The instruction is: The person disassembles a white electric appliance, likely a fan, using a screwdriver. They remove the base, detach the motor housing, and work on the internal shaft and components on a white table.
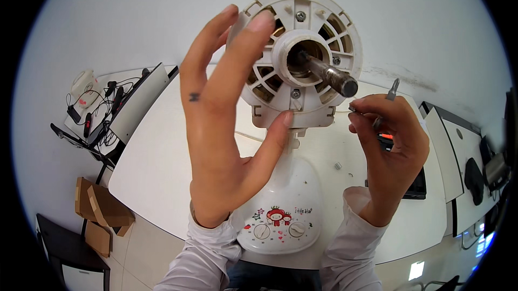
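**Broad white surface bears a white plastic fan**

A plain white wall [145, 15] rises behind the broad white surface [162, 145], above a pale tiled floor [143, 256]. The white plastic fan [313, 120] stands near the surface's front edge. Brown cardboard boxes [102, 204] sit at far left. The left hand [216, 134] spreads thumb and fingers wide apart across the fan's round white motor housing [299, 36]; whether they press cannot be told. The right hand [398, 145], beside it, is closed around a slim silver screwdriver [393, 90]. A tiny grey block [338, 166] lies beside the fan.
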Tool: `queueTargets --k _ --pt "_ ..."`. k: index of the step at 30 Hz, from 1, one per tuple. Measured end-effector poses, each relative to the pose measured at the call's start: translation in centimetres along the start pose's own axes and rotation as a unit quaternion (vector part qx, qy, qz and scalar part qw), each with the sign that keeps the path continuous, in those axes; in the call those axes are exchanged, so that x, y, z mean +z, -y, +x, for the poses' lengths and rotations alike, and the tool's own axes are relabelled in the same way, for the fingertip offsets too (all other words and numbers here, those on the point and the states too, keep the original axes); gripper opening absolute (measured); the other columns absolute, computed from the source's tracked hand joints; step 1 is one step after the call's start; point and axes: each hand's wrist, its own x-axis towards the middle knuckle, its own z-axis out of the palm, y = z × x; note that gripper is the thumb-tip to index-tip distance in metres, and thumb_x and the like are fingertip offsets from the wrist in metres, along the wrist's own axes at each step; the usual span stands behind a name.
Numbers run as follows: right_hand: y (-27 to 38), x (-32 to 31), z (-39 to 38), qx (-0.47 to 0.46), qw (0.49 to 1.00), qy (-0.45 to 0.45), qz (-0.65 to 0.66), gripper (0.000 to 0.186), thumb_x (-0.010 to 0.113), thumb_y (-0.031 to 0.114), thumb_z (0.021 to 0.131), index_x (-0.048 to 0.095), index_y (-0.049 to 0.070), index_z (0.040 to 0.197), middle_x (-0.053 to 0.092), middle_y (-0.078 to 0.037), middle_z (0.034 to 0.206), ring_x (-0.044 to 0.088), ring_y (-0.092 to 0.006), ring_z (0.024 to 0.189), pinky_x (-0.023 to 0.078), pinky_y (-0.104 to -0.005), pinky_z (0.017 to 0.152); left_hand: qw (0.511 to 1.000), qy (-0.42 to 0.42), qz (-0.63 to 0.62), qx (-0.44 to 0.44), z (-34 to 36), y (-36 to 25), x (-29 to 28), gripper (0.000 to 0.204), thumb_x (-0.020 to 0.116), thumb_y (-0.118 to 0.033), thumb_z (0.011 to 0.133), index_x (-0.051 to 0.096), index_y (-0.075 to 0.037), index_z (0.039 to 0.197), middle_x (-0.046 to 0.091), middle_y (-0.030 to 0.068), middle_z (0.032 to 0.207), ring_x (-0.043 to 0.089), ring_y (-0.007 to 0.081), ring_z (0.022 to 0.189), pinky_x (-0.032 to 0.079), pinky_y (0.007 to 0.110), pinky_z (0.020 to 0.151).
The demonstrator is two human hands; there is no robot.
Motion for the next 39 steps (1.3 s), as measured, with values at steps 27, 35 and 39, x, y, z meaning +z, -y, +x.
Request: queueTargets --k 27,35,39 --pt "-4.7 -9.4 -0.1 0.270 0.887 0.274 -0.254 0.015 0.057 0.004 0.084 0.065 -0.004 0.094 0.064 -0.005 0.079 0.057 -0.0097 0.067 0.048 -0.0224 0.067 0.990 0.070 -0.067 -0.101 -2.2 3.0 -0.4 0.076 0.069 -0.027 0.082 0.028 -0.007 0.141 0.042 0.0222 0.133 0.043 0.0345 0.125 0.041 0.050 0.098" --pt "-10.5 -6.2 -0.8 0.306 0.877 0.315 -0.197 0.017 0.055 0.008 0.086 0.066 -0.001 0.095 0.063 -0.003 0.076 0.058 -0.0089 0.066 0.047 -0.0223 0.063 0.991 0.105 0.025 -0.078 -3.1 3.2 -1.4 0.088 0.070 -0.038 0.077 0.021 -0.010 0.145 0.038 0.0213 0.138 0.038 0.0389 0.129 0.031 0.056 0.104" --pt "-19.9 -3.9 -3.9 0.274 0.886 0.248 -0.281 0.013 0.064 0.012 0.080 0.070 0.005 0.088 0.066 -0.007 0.075 0.063 -0.0160 0.067 0.048 -0.0279 0.065 0.991 0.116 0.010 -0.066 -3.0 3.2 -1.3 0.088 0.070 -0.037 0.077 0.021 -0.011 0.145 0.037 0.0211 0.139 0.038 0.0393 0.129 0.031 0.057 0.104"
